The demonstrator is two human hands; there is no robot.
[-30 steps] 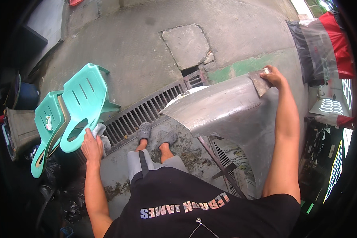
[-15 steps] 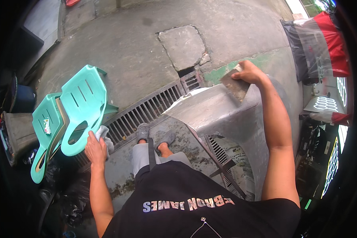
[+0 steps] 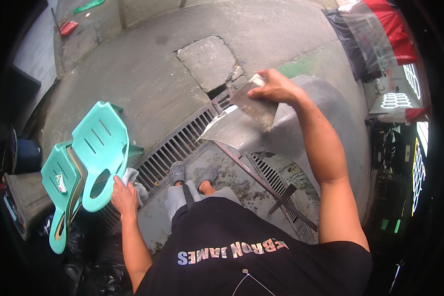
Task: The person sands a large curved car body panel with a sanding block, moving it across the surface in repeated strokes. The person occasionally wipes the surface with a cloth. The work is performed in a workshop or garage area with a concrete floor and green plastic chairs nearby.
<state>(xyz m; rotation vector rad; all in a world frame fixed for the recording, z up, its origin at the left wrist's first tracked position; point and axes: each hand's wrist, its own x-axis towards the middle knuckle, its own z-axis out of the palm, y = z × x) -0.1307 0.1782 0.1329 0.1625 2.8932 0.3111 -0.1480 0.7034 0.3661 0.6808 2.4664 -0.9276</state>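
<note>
My right hand (image 3: 277,90) grips a flat, rectangular grey-brown plate (image 3: 257,109) with a pale upper edge, possibly a scraper; its exact kind is unclear. The plate overlaps a large curved grey panel (image 3: 325,106), like a vehicle body part, propped on a dark metal stand (image 3: 281,198). Whether plate and panel touch, I cannot tell. On the left, my left hand (image 3: 125,198) is closed around a light grey cloth (image 3: 139,190), close against the rim of a turquoise plastic chair (image 3: 102,130). Another turquoise chair (image 3: 59,170) stands beside it, a small printed packet (image 3: 61,183) on it.
A metal drain grate (image 3: 175,144) crosses the ground before my feet. Beyond it lies a cracked concrete slab (image 3: 207,61). Black plastic bags (image 3: 101,264) lie at the lower left, near a grey bin (image 3: 32,197). Red and black sheeting (image 3: 387,32) hangs at the far right.
My right hand has moved left with the plate, toward the panel's left end. My left hand stays by the chair with the cloth. The whole view has shifted slightly.
</note>
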